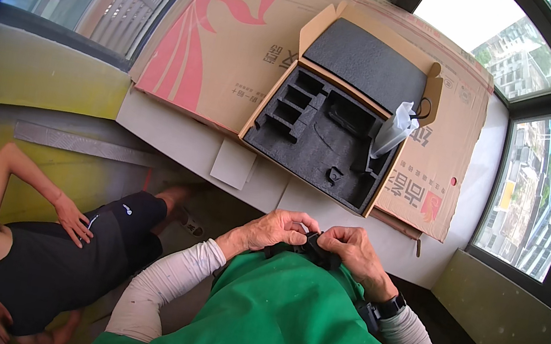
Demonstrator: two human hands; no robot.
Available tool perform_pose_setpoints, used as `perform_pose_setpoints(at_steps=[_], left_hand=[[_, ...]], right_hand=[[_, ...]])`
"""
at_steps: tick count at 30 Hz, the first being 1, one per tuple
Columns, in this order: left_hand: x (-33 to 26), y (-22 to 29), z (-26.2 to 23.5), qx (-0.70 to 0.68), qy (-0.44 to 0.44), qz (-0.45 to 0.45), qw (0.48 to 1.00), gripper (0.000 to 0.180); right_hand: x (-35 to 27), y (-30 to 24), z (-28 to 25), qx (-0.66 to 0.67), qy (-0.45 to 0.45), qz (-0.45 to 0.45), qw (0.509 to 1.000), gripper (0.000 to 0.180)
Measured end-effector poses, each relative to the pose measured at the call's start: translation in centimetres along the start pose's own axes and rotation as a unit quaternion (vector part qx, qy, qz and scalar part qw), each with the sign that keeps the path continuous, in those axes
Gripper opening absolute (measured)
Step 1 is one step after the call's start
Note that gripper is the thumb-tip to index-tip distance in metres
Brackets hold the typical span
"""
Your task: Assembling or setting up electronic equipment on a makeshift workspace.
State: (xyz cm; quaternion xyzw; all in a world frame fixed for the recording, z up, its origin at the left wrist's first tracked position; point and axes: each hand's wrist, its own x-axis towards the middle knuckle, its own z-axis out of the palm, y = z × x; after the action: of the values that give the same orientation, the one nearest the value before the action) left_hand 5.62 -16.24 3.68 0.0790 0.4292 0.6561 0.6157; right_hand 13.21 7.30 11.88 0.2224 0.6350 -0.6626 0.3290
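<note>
At the front of my green shirt, both hands meet over a black strap buckle [312, 248]; its finer parts are too small to make out. My left hand [274, 232] is closed, with thumb and fingers pinching the buckle's left side. On the other side my right hand [355, 254] is closed too, its bent fingers pressed to the buckle and partly hiding it. A black strap runs round my waist on both sides, partly covered by the shirt. Just beyond my hands is the front edge of a light table [266, 183].
On the table lies a large flat cardboard carton [229, 56]. An open box [309, 141] with cut black foam sits on it, holding a clear plastic bag [394, 132] and a black cable. A person in black [59, 260] stands at left. Windows [532, 191] line the right.
</note>
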Motion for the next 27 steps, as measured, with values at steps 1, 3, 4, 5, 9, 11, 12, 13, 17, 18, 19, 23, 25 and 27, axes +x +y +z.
perform_pose_setpoints(at_steps=[1, 3, 4, 5, 9, 11, 12, 13, 17, 18, 19, 23, 25, 27], left_hand=[[0.0, 0.0, 0.0, 0.002, 0.004, 0.007, 1.000, 0.047], [-0.1, 0.0, 0.2, 0.007, 0.012, 0.021, 1.000, 0.041], [-0.1, -0.1, 0.3, 0.005, 0.015, 0.026, 1.000, 0.042], [0.0, -0.2, 0.5, 0.004, 0.018, 0.031, 0.999, 0.044], [-0.2, 0.6, 0.9, 0.042, 0.035, 0.024, 0.998, 0.045], [-0.1, 0.4, 1.1, 0.023, 0.034, 0.035, 0.999, 0.045], [-0.1, 0.2, 1.1, 0.014, 0.033, 0.040, 0.999, 0.046], [-0.1, 0.2, 1.2, 0.016, 0.036, 0.042, 0.998, 0.046], [-0.1, 0.1, 1.2, 0.016, 0.043, 0.033, 0.998, 0.044], [-0.2, 0.1, 1.2, 0.014, 0.044, 0.026, 0.999, 0.043], [-0.2, 0.2, 1.2, 0.013, 0.045, 0.025, 0.999, 0.043], [-0.2, 0.0, 1.2, 0.017, 0.057, 0.025, 0.998, 0.042], [-0.2, -0.2, 1.3, 0.028, 0.075, 0.028, 0.996, 0.043], [-0.4, 0.2, 1.7, 0.043, 0.099, 0.029, 0.994, 0.045]], right_hand=[[0.1, 0.3, 0.1, 0.013, 0.003, -0.006, 1.000, 0.022], [0.2, 1.1, 0.3, 0.041, 0.007, -0.013, 0.999, 0.022], [0.4, 1.6, 0.3, 0.057, 0.008, -0.013, 0.998, 0.022], [0.5, 1.8, 0.3, 0.072, 0.009, -0.013, 0.997, 0.021], [0.6, 1.9, 0.3, 0.088, 0.013, -0.018, 0.996, 0.021], [0.9, 2.3, 0.1, 0.093, 0.004, -0.023, 0.995, 0.021], [0.9, 2.3, 0.0, 0.094, -0.005, -0.024, 0.995, 0.021], [0.9, 2.3, -0.1, 0.095, -0.014, -0.025, 0.995, 0.021], [1.2, 2.9, -0.3, 0.130, -0.050, -0.028, 0.990, 0.020], [1.2, 3.0, -0.4, 0.125, -0.049, -0.030, 0.990, 0.020], [1.2, 3.1, -0.4, 0.120, -0.048, -0.033, 0.991, 0.020], [1.1, 3.4, 0.0, 0.130, -0.026, -0.048, 0.990, 0.020], [1.0, 3.1, 0.2, 0.117, 0.000, -0.033, 0.993, 0.020], [0.9, 2.6, 0.1, 0.109, 0.015, -0.017, 0.994, 0.020]])
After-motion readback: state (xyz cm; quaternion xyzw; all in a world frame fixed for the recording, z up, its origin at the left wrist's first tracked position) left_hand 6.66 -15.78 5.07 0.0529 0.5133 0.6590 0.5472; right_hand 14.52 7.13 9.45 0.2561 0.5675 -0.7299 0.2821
